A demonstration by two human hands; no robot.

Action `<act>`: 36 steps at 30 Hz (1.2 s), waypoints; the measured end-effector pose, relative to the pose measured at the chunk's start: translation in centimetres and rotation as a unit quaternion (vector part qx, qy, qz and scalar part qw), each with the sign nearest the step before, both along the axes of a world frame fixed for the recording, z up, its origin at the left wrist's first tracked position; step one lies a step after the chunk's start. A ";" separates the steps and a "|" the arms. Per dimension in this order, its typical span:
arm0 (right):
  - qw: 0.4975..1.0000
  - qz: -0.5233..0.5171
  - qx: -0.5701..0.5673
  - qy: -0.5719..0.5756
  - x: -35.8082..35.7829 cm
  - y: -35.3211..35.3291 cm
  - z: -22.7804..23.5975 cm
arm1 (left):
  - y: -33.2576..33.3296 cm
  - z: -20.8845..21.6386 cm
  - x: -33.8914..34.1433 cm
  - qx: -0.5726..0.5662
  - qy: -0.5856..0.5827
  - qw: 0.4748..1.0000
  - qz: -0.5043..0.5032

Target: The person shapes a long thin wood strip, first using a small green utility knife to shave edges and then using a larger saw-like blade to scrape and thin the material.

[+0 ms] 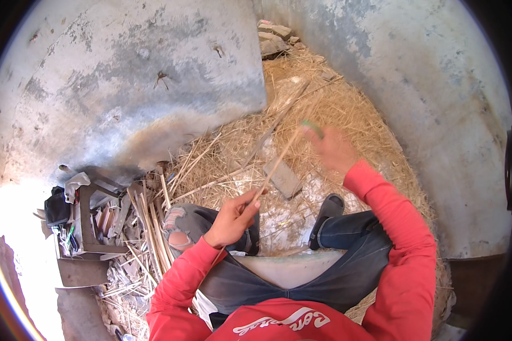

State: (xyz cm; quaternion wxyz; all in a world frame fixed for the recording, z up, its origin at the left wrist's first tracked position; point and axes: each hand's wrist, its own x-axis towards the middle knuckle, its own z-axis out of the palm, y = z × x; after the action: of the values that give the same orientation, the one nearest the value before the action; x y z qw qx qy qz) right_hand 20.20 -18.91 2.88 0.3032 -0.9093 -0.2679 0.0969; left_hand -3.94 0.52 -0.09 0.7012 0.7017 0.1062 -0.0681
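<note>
my left hand (pixel 233 219) closed around a thin bamboo strip (pixel 277 162), my right hand (pixel 331 149) gripping a green-handled tool (pixel 312 128), blurred, above the straw-covered ground (pixel 347 108)

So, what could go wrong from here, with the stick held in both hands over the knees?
1. The thin stick is gripped low by the left hand while the blurred right hand holds a green-handled tool at its upper part; a slip might cut the fingers.
2. The jeans are torn at the left knee, so a splinter could scratch bare skin.
</note>
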 end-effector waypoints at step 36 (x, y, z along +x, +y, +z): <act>0.971 -0.171 -0.041 -0.164 10.5 -12.1 -0.3 | 0.9 -0.3 0.0 -0.091 -0.001 0.995 0.034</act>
State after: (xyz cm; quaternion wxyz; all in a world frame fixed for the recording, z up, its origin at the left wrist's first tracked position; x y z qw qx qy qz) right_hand 30.74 -31.03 2.60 0.2295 -0.9569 -0.1501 -0.0956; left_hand -3.92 1.38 -0.43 0.7640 0.6311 0.1230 -0.0531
